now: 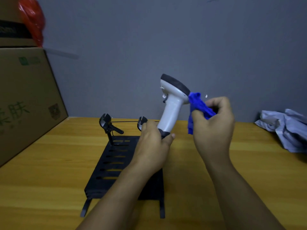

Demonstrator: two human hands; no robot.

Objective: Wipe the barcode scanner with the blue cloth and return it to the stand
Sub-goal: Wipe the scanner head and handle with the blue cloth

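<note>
My left hand [153, 143] grips the base of the white barcode scanner [172, 103], holding it upright above the stand with its dark head tilted up and to the right. My right hand [214, 125] is closed on the bunched blue cloth [198, 106], whose tip touches the scanner just under the head. The black slotted stand [114, 165] lies on the wooden table below my hands, with two black clip holders [106, 123] rising at its far end; my left hand partly hides the right one.
A large cardboard box [26, 100] stands at the left, with another box and a red plastic bag [33, 19] on top. Crumpled grey wrapping [285, 128] lies at the right edge. A grey wall closes the back of the table.
</note>
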